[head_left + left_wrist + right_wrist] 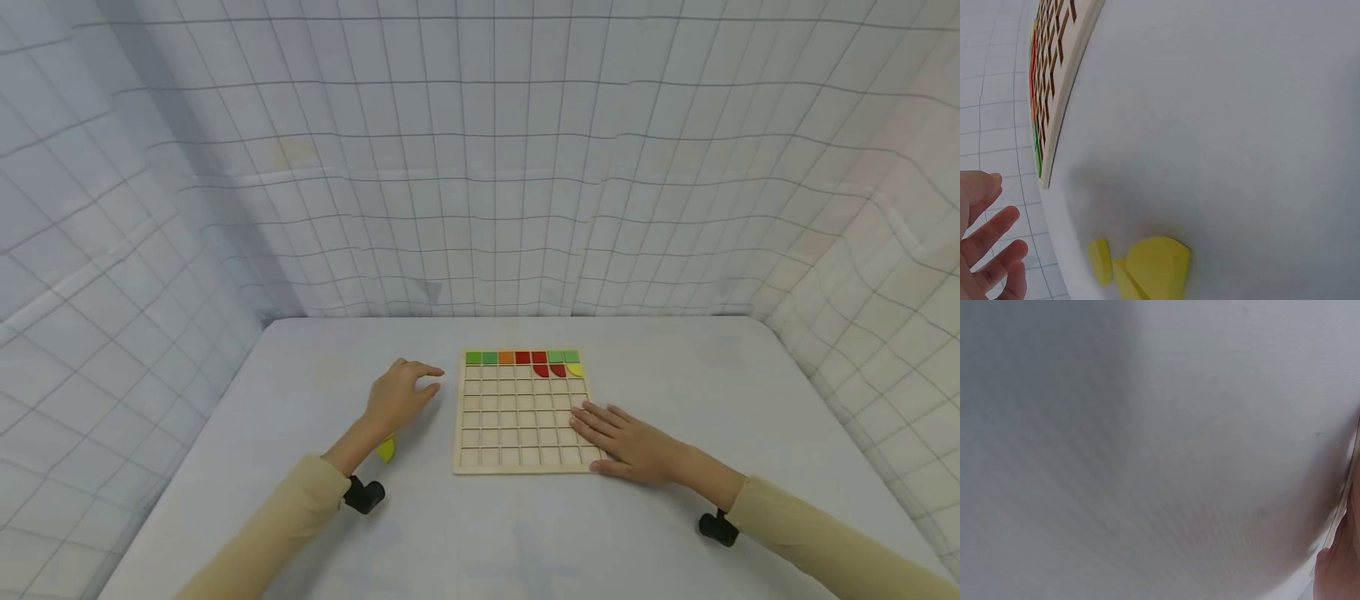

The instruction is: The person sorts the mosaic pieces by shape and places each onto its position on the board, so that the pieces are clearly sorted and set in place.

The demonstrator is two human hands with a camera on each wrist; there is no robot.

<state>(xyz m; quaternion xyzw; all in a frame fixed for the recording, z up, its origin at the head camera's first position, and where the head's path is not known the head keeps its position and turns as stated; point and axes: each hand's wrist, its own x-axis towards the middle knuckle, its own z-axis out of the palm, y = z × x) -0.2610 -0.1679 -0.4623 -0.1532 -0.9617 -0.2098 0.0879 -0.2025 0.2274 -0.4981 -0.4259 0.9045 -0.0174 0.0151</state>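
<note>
In the head view a light wooden grid board (498, 414) lies on the table. Its far row holds flat green, orange and red squares, with two red rounded pieces (541, 371) and a yellow one (575, 370) at the right of the second row. My left hand (396, 393) hovers just left of the board, thumb and index finger apart, nothing between them. Loose yellow pieces (1157, 265) lie on the table below it, partly hidden by the forearm in the head view. My right hand (633, 446) rests flat, fingers spread, over the board's lower right edge.
The white table (525, 533) runs up to hanging white sheets with a grid pattern (480, 167) at the back and both sides. A black wrist camera (365, 495) sits under the left sleeve, another black camera (718, 529) under the right.
</note>
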